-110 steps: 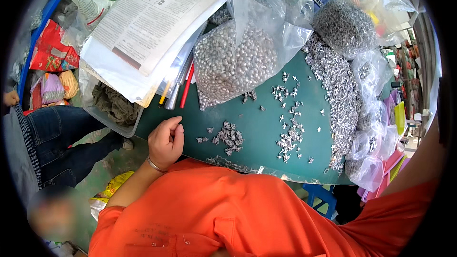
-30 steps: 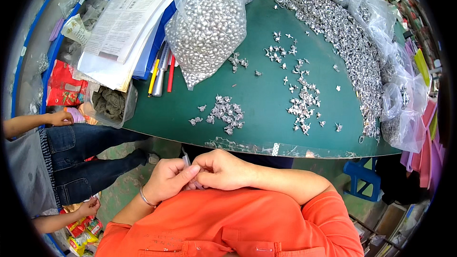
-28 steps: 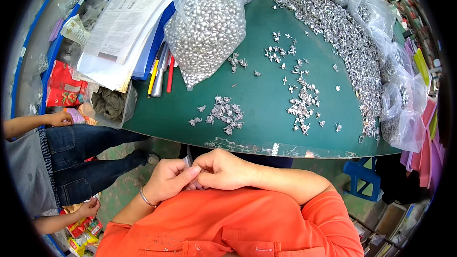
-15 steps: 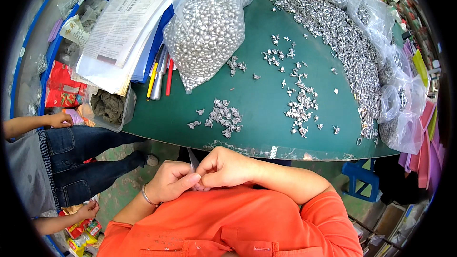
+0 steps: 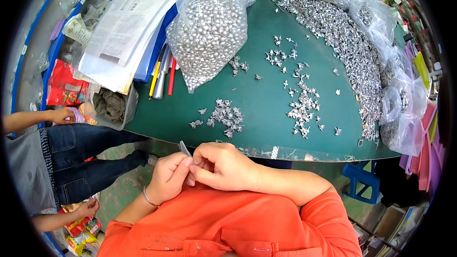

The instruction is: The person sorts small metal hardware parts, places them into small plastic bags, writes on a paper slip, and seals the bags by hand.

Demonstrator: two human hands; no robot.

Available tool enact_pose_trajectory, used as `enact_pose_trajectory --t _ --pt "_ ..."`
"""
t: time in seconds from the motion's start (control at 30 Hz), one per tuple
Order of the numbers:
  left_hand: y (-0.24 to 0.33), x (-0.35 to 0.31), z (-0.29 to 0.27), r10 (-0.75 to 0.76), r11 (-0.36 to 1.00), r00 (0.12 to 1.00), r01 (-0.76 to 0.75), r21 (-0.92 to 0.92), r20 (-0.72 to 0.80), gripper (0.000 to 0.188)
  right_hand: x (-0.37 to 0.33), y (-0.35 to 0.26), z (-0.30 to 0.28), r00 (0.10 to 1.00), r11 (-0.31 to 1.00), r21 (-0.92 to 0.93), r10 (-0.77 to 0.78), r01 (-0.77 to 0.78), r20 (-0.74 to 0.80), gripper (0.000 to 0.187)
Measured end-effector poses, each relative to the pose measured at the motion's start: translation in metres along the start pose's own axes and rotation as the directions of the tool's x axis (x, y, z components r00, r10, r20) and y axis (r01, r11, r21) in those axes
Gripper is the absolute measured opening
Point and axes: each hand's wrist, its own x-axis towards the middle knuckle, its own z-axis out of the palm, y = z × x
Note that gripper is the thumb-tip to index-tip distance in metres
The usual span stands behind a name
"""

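Note:
Close to my orange shirt, just off the near edge of the green table (image 5: 266,119), my two hands meet. My left hand (image 5: 165,176), with a bracelet at its wrist, is closed in a pinch around a thin, flat grey strip (image 5: 184,148) whose end sticks up past the fingertips. My right hand (image 5: 227,167) is curled with thumb and fingers pressed together, touching the left fingertips; whatever it pinches is hidden. Beyond them lies a small pile of silver metal pieces (image 5: 226,118). Farther right is a scattered group of similar pieces (image 5: 303,107).
A clear bag of silver beads (image 5: 209,38) stands beside papers (image 5: 126,24), pens (image 5: 171,76) and a plastic tub (image 5: 129,107). A large metal-parts heap (image 5: 345,43) and clear bags (image 5: 404,114) line the right. A blue stool (image 5: 362,181) stands below; another person (image 5: 71,162) is at left.
Both hands have shifted slightly left and up, and the right fingers have rolled to a different angle. The grey strip now leans left more, its end showing wider.

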Motion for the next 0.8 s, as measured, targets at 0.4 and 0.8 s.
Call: enact_pose_trajectory --t 0.4,0.8 --pt "0.008 -0.001 -0.004 0.367 0.839 0.927 -0.368 0.401 0.082 0.019 0.008 0.011 -0.008 0.961 0.920 -0.373 -0.203 0.121 -0.187 0.006" --pt "0.032 0.026 0.004 0.737 0.372 0.675 -0.433 0.821 0.022 0.080 0.013 -0.005 -0.018 0.996 0.998 -0.021 -0.060 0.062 0.070 0.013"
